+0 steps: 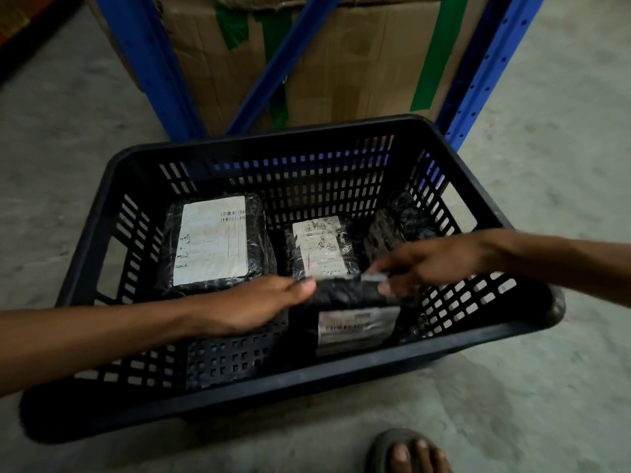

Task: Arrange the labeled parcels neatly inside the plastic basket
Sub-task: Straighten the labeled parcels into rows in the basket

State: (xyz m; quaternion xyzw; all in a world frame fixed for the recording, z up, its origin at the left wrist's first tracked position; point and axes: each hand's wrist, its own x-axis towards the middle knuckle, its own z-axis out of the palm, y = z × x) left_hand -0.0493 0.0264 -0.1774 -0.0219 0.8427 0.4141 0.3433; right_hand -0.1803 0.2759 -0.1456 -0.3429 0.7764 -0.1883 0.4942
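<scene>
Head view: the near parcel, long axis 9-to-3, is pinched between left hand and right hand, both partly curled.

basket sitting on floor in front of rack and carton, large parcel lying inside at left, smaller parcel right of it, third parcel standing nearest, between both hands, foot in front of basket

Black plastic basket on concrete floor, centre frame, holding two label-up parcels: large parcel centre left, smaller parcel beside it at centre. Left hand and right hand gripping opposite ends of a blurred third parcel at lower centre. Blue rack and cardboard box along top.
</scene>
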